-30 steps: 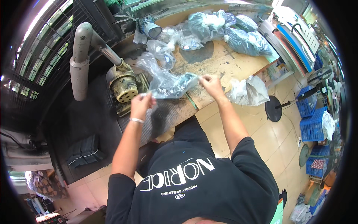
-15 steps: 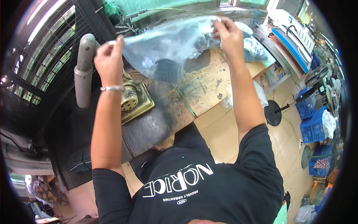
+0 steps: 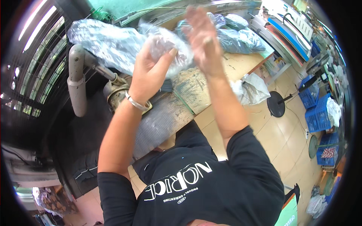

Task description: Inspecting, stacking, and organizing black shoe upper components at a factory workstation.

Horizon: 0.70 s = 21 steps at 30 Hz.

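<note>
A large clear plastic bag (image 3: 107,43) stretches across the left part of the bench, over the machine. My left hand (image 3: 149,75) is curled around its gathered right end, thumb up, with crinkled film bunched past the fingers. Smeared by motion, my right hand (image 3: 205,45) is raised just right of that end, fingers stretched out and nothing seen in it. Partly hidden behind the left wrist is a dusty bench machine (image 3: 115,92).
A grey jointed pipe (image 3: 77,81) stands at the left. More plastic-wrapped bundles (image 3: 241,37) lie at the bench's far right. A white bag (image 3: 252,88) sits by the wooden bench (image 3: 203,86). Blue crates (image 3: 317,119) and a black round stand base (image 3: 276,104) are on the right.
The bag, spread between both hands before, has swung left and is bunched in my left hand. My right hand has let go of its corner and moved left toward the other hand.
</note>
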### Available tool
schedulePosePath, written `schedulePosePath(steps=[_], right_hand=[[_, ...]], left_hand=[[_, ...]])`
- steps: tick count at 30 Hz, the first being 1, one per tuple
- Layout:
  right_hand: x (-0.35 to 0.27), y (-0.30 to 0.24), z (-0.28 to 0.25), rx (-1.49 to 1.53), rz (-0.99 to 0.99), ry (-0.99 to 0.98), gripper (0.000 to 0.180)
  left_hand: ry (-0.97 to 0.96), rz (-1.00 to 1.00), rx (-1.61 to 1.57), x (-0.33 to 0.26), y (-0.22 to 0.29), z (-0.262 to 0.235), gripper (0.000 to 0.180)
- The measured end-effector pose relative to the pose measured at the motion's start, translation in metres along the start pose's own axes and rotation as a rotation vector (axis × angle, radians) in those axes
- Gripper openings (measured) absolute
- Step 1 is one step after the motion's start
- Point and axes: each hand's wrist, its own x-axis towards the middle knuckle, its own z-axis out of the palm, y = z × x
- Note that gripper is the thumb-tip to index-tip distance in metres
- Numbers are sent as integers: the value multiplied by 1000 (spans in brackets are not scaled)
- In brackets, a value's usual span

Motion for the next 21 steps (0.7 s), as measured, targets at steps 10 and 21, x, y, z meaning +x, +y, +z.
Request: schedulePosePath(steps=[10, 21], right_hand=[[-187, 18, -47, -93, 789, 46, 44], [-277, -33, -185, -123, 597, 980, 26]], left_hand=[[374, -421, -571, -28, -92, 11, 21], [-297, -819, -124, -152, -202, 97, 35]])
